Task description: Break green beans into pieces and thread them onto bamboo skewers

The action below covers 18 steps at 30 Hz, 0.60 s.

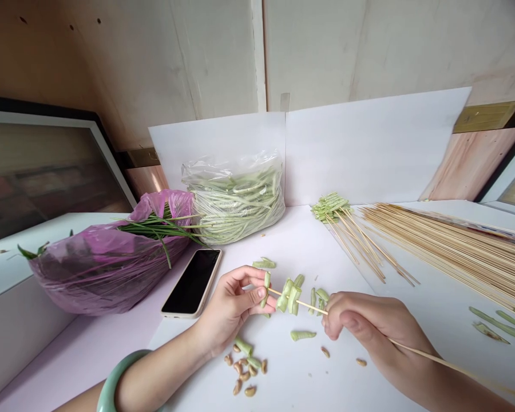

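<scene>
The right hand (pixel 369 326) closed around a bamboo skewer (pixel 298 301), bracing it, while the left hand (pixel 229 306) pinched a green bean piece (pixel 266 289) at its tip to steady it. Threaded bean pieces (pixel 289 296) sat along the skewer, above the bench (pixel 292 240).

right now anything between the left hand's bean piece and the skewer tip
Nothing visible does: the left hand holds the bean piece right at the tip of the skewer, and the loose seeds lie on the table below.
</scene>
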Motion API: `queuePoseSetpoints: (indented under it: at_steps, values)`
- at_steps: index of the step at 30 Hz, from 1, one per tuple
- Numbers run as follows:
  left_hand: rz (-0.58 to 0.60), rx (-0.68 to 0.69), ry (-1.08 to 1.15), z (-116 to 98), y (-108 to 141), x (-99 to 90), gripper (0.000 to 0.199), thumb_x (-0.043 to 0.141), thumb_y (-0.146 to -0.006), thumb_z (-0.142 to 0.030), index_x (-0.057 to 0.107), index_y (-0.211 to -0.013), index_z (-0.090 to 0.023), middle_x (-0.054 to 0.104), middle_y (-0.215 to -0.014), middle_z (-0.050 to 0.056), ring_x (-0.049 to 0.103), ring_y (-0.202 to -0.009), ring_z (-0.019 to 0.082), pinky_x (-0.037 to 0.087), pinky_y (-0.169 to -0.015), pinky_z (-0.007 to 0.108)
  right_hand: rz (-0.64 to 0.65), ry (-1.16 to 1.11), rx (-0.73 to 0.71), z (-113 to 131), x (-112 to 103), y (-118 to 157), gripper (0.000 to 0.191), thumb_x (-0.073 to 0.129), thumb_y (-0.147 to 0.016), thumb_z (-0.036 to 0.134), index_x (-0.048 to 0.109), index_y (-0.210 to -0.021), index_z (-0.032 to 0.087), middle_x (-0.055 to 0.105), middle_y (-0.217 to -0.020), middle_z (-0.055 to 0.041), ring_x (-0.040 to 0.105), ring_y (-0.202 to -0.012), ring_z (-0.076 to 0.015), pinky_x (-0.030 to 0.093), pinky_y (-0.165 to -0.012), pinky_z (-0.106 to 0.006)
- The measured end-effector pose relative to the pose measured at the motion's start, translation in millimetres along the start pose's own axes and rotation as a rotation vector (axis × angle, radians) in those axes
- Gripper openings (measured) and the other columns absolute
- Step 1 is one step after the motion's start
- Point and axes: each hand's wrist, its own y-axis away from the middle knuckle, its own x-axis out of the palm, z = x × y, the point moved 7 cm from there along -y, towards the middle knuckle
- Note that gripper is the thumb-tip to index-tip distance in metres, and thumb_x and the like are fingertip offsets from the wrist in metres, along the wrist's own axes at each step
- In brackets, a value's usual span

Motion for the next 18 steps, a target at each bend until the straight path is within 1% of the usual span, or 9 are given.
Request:
queuePoseSetpoints:
  at_steps: [9,15,18]
  values:
    - [0.063,-0.059,0.079,3.1,-0.2,3.6,0.022,0.081,-0.065,-0.014,0.068,-0.082,-0.015,0.064,-0.066,-0.002,0.069,-0.058,0.014,0.059,-0.055,0.021,-0.007,-0.05,0.016,-0.9,-1.7,1.5,0.041,0.034,-0.098,0.041,0.056,-0.07,0.021,0.06,-0.064,0.0002,0.058,-0.06,-0.0127,0.043,-0.058,-0.022]
    - [0.101,-0.095,0.098,6.6,-0.3,6.0,0.02,0.082,-0.065,-0.016,0.068,-0.08,-0.015,0.066,-0.059,-0.001,0.07,-0.055,0.016,0.059,-0.052,0.023,0.021,-0.062,0.02,0.5,-1.3,1.2,0.04,0.034,-0.098,0.041,0.058,-0.072,0.021,0.061,-0.065,0.0,0.06,-0.061,-0.0132,0.044,-0.06,-0.022]
    - [0.104,-0.096,0.101,6.2,0.7,6.9,0.02,0.083,-0.063,-0.017,0.068,-0.078,-0.015,0.067,-0.057,0.0,0.069,-0.054,0.015,0.058,-0.054,0.024,0.028,-0.072,0.025,0.6,0.1,0.1,0.04,0.035,-0.098,0.041,0.058,-0.072,0.021,0.061,-0.065,-0.0001,0.06,-0.061,-0.0135,0.044,-0.06,-0.022]
